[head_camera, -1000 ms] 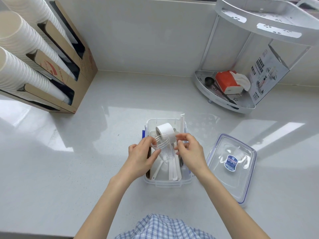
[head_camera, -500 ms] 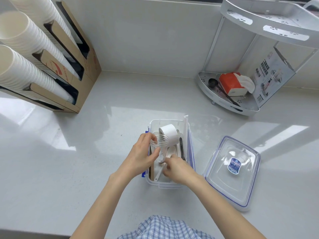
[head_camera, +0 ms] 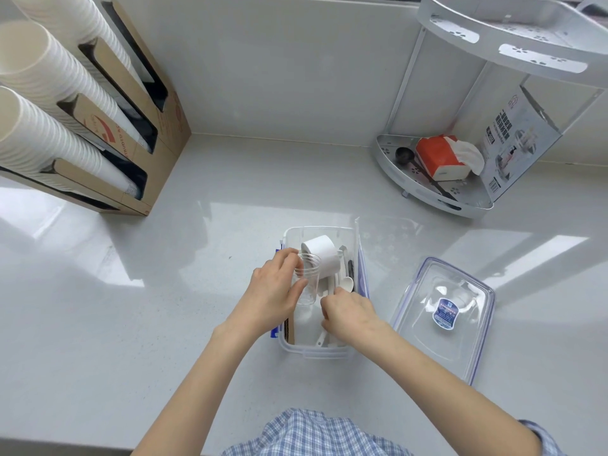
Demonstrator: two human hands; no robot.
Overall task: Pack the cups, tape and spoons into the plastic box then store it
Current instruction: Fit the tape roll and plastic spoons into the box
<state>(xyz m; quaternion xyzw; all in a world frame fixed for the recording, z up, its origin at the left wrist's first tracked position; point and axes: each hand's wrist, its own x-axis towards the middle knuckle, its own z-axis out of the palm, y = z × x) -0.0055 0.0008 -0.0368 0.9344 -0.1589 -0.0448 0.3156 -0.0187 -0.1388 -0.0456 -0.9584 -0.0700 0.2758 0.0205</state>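
Plastic box (head_camera: pixel 316 352) sits open at frame centre, lid (head_camera: pixel 442 319) off at its 3 o'clock. Head view: left hand (head_camera: pixel 271 296) wraps the clear cups (head_camera: pixel 307 279), tilted against the tape roll (head_camera: pixel 322 256) at 12. Right hand (head_camera: pixel 350 315) curled, knuckles up, over white spoons (head_camera: pixel 347 284); its grip hidden, can't tell.
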